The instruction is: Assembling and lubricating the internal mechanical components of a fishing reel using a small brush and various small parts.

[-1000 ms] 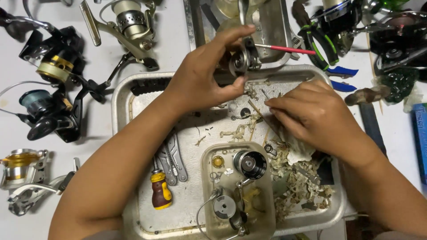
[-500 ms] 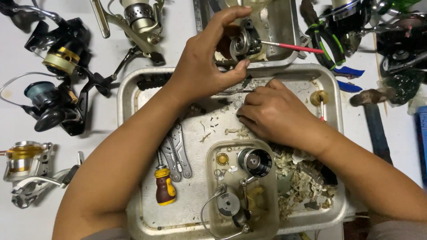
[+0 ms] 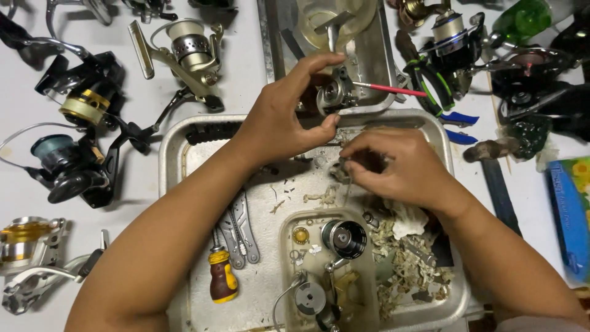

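Left hand (image 3: 276,123) pinching a small reel body (image 3: 333,93) above the metal tray (image 3: 184,154); right hand (image 3: 399,167) closed on a tiny part. Best kept steady, low over tray.

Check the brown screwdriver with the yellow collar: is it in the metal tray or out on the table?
In the tray. The screwdriver lies flat on the metal tray floor, beside the flat wrenches, under the left forearm, untouched by either hand.

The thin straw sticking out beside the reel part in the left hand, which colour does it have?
The thin straw is red, seen clearly in the head view, beside the reel part held by the left hand.
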